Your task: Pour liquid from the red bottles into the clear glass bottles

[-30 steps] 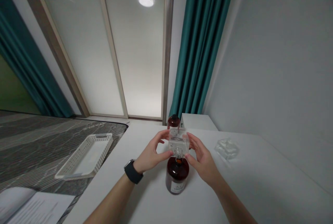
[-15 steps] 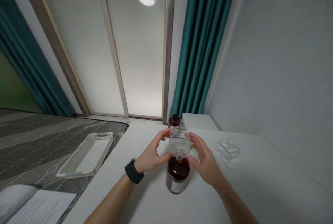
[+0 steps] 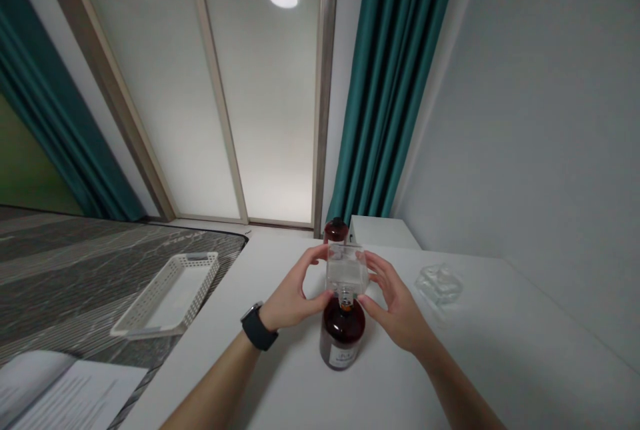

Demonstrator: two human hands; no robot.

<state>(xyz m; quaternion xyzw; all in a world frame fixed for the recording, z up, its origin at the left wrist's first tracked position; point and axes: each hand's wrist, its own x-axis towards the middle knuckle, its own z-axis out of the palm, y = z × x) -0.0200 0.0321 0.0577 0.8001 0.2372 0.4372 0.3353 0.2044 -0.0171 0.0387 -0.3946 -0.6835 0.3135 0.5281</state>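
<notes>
My left hand (image 3: 296,298) and my right hand (image 3: 397,310) hold a clear square bottle (image 3: 347,270) between them, one on each side. It is tipped over with its neck down at the mouth of a dark brown bottle (image 3: 343,330). That brown bottle stands upright on the white table (image 3: 290,383) and bears a white label. Whether the two necks touch, I cannot tell. Thumbs press near the clear bottle's lower end, and the other fingers curl round its far end. Behind it stands another brown bottle (image 3: 336,231) with a black top, partly hidden.
Crumpled clear plastic (image 3: 440,285) lies on the table to the right. A white box (image 3: 385,233) is at the table's far edge. Left of the table are a white perforated basket (image 3: 125,331) and open printed pages (image 3: 95,393).
The clear bottle has shifted very slightly in my hands, its body tilting a little. Both hands stay around it, and the brown bottle stands where it was.
</notes>
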